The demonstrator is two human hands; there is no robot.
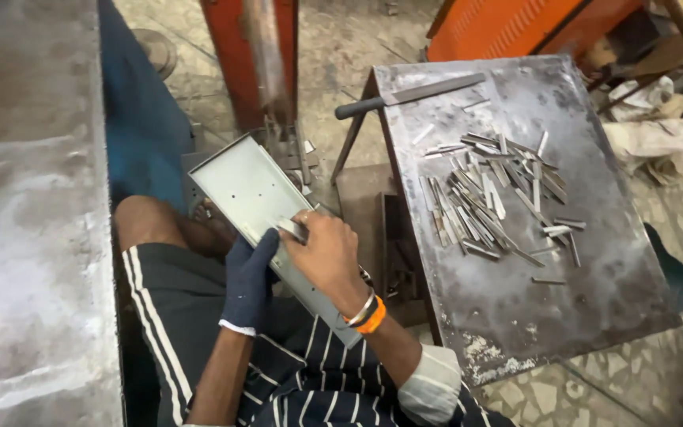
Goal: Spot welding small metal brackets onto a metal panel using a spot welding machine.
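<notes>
left hand in a dark blue glove, fingers curled under and around the edge of a long grey metal tray, gripping it from the side. right hand bare, orange and silver bands at the wrist, fingers closed on a small grey metal piece pressed against the tray's near rim. tray tilted, resting across the lap, running up and away from both hands toward an orange-red post.

to the right of the right fingers, well apart: a worn metal desk bearing a loose heap of short metal strips. farther up the same desk, beyond the heap, a flat file with a dark handle lying across the far corner. between the fingers and the desk, a dark gap with a brown box-like stand. left of the left fingers, a broad grey slab. crumpled cloth and paper on the patterned floor past the desk.
</notes>
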